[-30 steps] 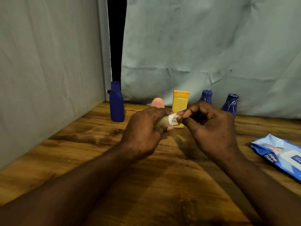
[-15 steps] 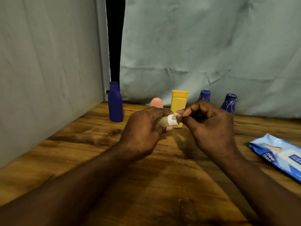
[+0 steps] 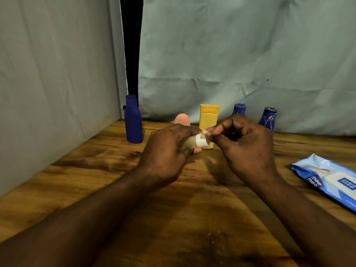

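Nearest, bare wooden tabletop [image 3: 192,228] lies between the two forearms, with open room to either side. Above its middle the left hand [image 3: 165,151] has its grip curled round a small pale bottle [image 3: 189,140], held off the wood and lying sideways, its white cap [image 3: 200,141] pointing right. The right hand [image 3: 248,145] meets it there, its grip pinching the cap's end. A blue wipes pack [image 3: 327,180] lies flat to the right, well apart from the hands and cut by the picture's edge. Along the far edge stand a tall blue bottle [image 3: 133,122], a pink rounded thing [image 3: 182,119], a yellow bottle [image 3: 209,118], a small blue bottle [image 3: 239,109] and a scuffed blue bottle [image 3: 268,118]. A creased pale cloth [image 3: 240,54] hangs just behind them, and a pale panel [image 3: 54,83] closes the left side
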